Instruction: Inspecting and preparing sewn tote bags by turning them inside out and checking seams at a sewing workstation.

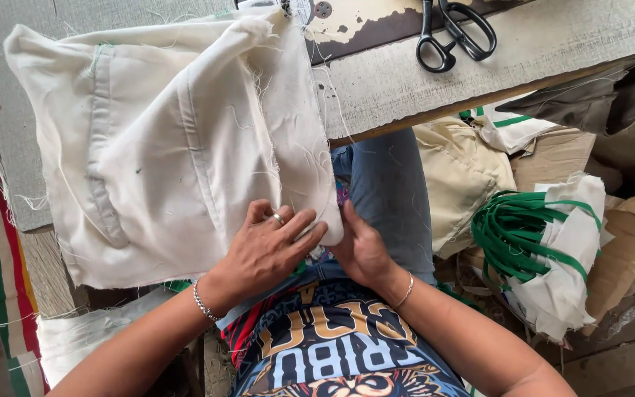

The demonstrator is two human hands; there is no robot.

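Item: cream cloth panel (163, 140), frayed and part-sewn, being worked at the near edge of a sewing table (553, 44).

The cloth is lying over the table edge and hanging toward the lap, its lower right corner sitting between 2 hands. The left hand (266, 250) is pressing flat on that corner, fingers spread and extended, a ring showing; the right hand (361, 246) is curling around the corner's edge from the side, fingers tucked behind the fabric, so its exact grip cannot be told. The cloth is looking light, soft and limp, folding and wrinkling freely, with loose threads shedding along raw edges; it is probably best taken at the stitched seams or the hemmed corner rather than the fraying margin. Black scissors (453, 33) are resting well apart on the table; a bundle of green straps (523, 231) is lying to the right.
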